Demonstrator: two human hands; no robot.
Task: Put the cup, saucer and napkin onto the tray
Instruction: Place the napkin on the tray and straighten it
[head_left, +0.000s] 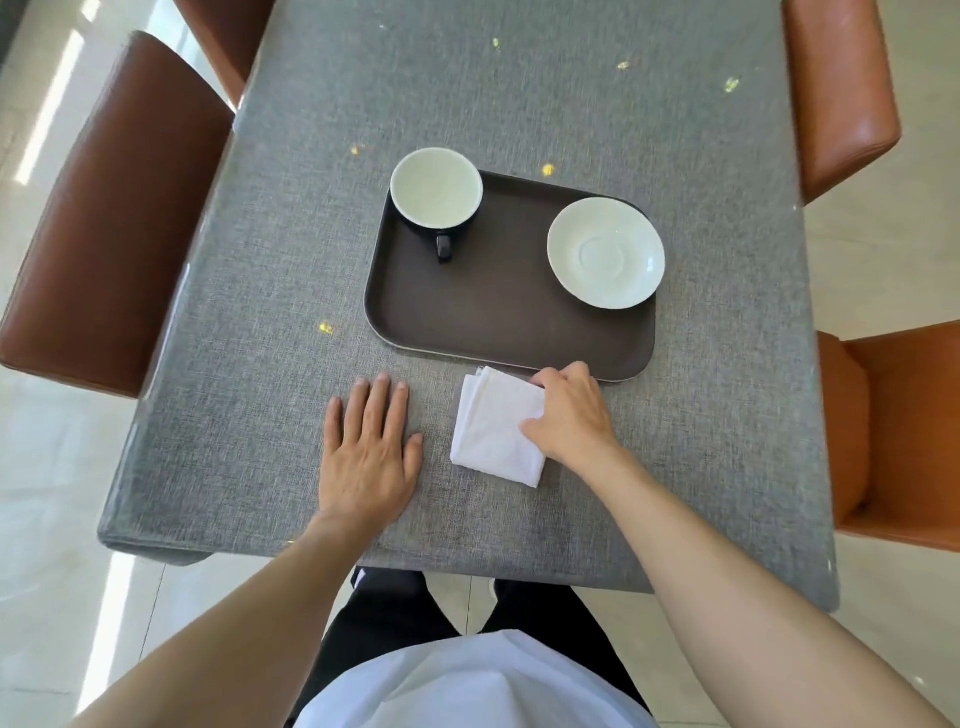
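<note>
A dark brown tray (498, 322) lies on the grey table. A black cup (436, 189) with a white inside stands in the tray's far left corner, its handle pointing toward me. A white saucer (605, 253) rests on the tray's right side, overlapping the rim. A folded white napkin (493, 431) lies on the table just in front of the tray. My right hand (571, 410) grips the napkin's right edge, thumb on top and fingers curled at its far corner. My left hand (366, 452) lies flat on the table left of the napkin, fingers apart, holding nothing.
The table (519, 104) wears a grey cloth under a clear cover. Brown chairs (114, 218) stand on the left, orange chairs (893, 431) on the right. The table's near edge runs just behind my forearms.
</note>
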